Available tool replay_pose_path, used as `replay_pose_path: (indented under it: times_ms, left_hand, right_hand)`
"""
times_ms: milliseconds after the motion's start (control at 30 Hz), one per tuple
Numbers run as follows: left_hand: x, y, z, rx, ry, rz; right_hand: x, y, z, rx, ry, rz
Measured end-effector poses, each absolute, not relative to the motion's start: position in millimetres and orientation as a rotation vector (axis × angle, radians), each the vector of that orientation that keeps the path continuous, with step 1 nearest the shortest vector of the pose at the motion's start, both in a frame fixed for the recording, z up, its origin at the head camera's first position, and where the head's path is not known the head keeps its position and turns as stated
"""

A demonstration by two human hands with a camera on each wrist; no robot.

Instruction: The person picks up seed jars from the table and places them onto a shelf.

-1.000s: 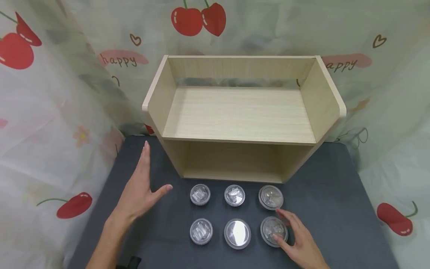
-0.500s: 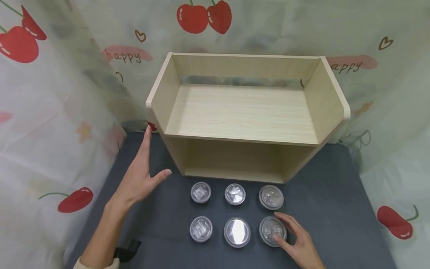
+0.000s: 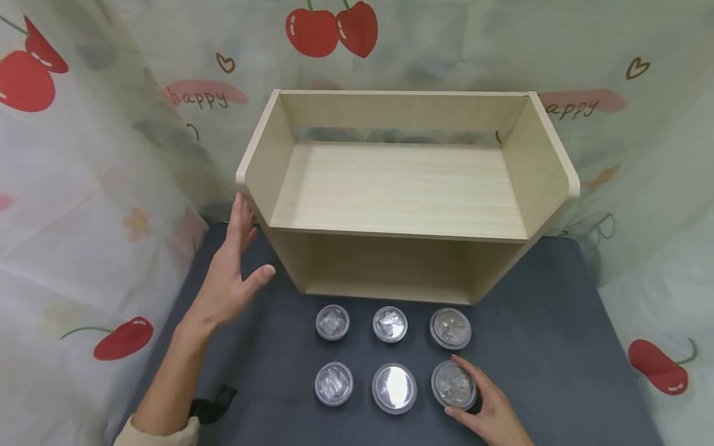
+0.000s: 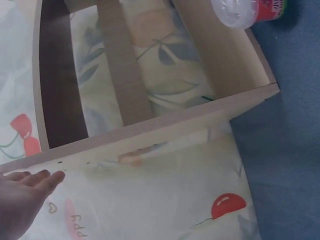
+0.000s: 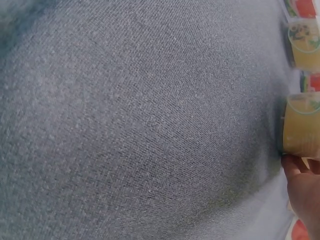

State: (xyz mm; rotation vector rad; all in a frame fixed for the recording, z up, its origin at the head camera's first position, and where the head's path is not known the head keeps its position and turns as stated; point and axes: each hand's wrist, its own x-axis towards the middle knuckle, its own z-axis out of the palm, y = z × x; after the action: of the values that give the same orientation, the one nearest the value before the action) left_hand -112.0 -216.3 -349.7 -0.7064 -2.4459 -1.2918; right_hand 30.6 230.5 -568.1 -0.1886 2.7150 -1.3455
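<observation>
My right hand [image 3: 488,399] grips a round plastic tub [image 3: 454,385] with a clear lid, thumb and fingers around its near and far sides. In the right wrist view, this tub [image 5: 302,125] looks yellow, and the right hand [image 5: 305,192] is at its base. My left hand [image 3: 223,282] is raised beside the left panel of a pale wooden two-tier shelf [image 3: 401,186], fingers straight and thumb spread. The left wrist view shows the left hand's [image 4: 25,200] fingertips right at the shelf's side panel [image 4: 150,131].
Several more lidded tubs stand in two rows before the shelf, among them a back right one [image 3: 450,328] and a front middle one [image 3: 393,389]. A dark cloth [image 3: 558,347] covers the table. Printed curtains [image 3: 139,217] hang around it. A black strap [image 3: 214,406] is near the left wrist.
My left hand has moved up and away, to the shelf's left side. The right hand has closed around the front right tub, which now tilts slightly.
</observation>
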Motion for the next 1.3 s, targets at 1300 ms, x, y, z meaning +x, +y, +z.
replay_pose_path:
  times_ms: [1300]
  left_hand:
    - [-146,-206,-302,-0.671,-2.082,-1.862]
  right_hand:
    - [-19,223,-463,-0.795,2.594,-1.554]
